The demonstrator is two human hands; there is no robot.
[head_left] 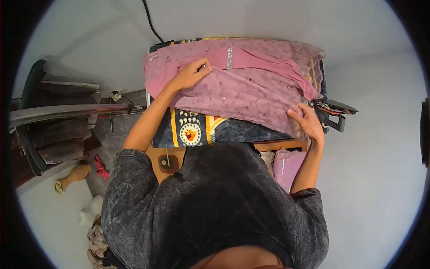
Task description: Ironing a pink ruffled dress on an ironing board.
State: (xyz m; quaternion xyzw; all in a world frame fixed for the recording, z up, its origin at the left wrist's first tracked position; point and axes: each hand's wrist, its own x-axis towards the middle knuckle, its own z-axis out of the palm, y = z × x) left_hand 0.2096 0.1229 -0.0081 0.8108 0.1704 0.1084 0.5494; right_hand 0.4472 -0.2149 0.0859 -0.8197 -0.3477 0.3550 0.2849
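A pink printed garment lies spread on a dark patterned blanket. Under its raised layer shows a plainer pink cloth with a silvery trim strip. My left hand pinches the upper edge of the printed layer between thumb and fingers, left of the strip. At the lower right, my right hand has hold of the same garment's edge, thumb on top. Sheer, lace-like cloth covers the far right corner. Beside my right hand, a black clothes iron juts past the blanket's right end.
Beneath the front edge, a folded pink garment rests on a shelf. A black cord runs down the wall. At left, a metal rail stands by hanging dark clothes. A red cloth lies on the floor.
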